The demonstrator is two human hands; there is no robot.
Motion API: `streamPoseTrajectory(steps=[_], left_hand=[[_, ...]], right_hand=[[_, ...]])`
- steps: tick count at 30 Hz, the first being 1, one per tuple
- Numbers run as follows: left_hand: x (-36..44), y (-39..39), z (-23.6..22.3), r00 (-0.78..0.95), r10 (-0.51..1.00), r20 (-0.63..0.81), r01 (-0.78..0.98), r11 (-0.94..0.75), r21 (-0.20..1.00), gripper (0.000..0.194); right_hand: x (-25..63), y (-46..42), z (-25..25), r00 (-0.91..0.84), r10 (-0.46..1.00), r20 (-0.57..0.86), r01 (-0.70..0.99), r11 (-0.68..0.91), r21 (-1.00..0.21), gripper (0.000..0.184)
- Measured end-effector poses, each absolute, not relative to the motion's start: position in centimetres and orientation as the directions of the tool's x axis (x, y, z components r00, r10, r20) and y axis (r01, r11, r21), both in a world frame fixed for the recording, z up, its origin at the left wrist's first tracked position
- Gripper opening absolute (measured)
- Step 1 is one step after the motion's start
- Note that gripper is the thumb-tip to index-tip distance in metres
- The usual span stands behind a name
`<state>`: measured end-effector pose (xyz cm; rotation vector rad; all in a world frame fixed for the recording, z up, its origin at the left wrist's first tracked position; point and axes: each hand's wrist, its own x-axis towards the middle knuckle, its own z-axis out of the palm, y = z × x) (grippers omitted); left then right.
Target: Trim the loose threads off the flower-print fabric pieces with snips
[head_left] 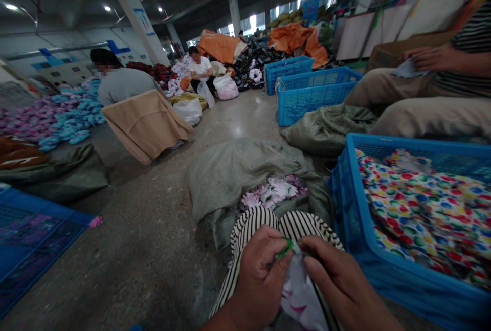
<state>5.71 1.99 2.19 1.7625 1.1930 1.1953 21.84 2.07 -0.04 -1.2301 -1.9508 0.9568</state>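
Over my lap, in striped cloth (pixel 251 234), both hands hold a small white fabric piece (pixel 301 295) with pink markings. My left hand (pixel 259 277) is closed, its thumb and forefinger pinching the upper edge beside a green strip (pixel 285 249). Closed on the same edge from the other side is my right hand (pixel 337 282), its fingertips a short gap away from the left. The fabric hangs down between the two hands, its lower part running out of view. Just beyond my knees, pink and white fabric pieces (pixel 274 191) show in the mouth of a grey-green sack (pixel 238 164).
To my right stands a blue crate (pixel 351 208) of multicoloured dotted fabric (pixel 418 203); a seated co-worker (pixel 433 90) is behind it. Another blue crate (pixel 34 239) lies at left. Ahead are a cloth-draped chair (pixel 148 124), more crates (pixel 314 95) and large piles of goods.
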Motion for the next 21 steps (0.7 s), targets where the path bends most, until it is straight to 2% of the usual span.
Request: streamPoseTrajectory(steps=[6, 21], left_hand=[[5.73, 1.89, 1.88, 0.205, 0.932, 0.300, 0.272, -0.349, 0.897, 0.015], [6.02, 2.13, 1.67, 0.212, 0.916, 0.341, 0.221, -0.385, 0.896, 0.013]], right_hand=[[21.64, 2.20, 0.00, -0.364, 0.910, 0.198, 0.487, 0.367, -0.792, 0.016], [21.59, 2.36, -0.04, -0.364, 0.912, 0.188, 0.408, 0.338, -0.848, 0.018]])
